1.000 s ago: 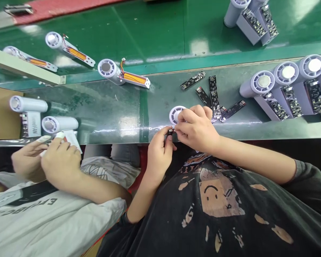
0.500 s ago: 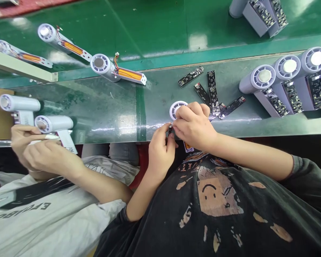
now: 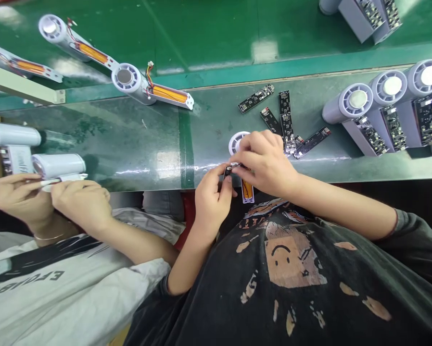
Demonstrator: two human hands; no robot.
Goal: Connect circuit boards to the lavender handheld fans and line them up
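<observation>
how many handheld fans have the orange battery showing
4: the near fan under the right hand, far-left fan, upper-left fan, and middle fan left of the loose circuit boards. Other fans may hide theirs.

Single head-worn view from above, facing forward and down, close over both hands [image 3: 237, 173]

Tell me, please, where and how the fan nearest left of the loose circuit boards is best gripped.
I would grip the fan by its smooth round barrel, coming from the near side: the wires and orange part lie exposed along its handle, while another fan's handle crowds the far side.
</observation>
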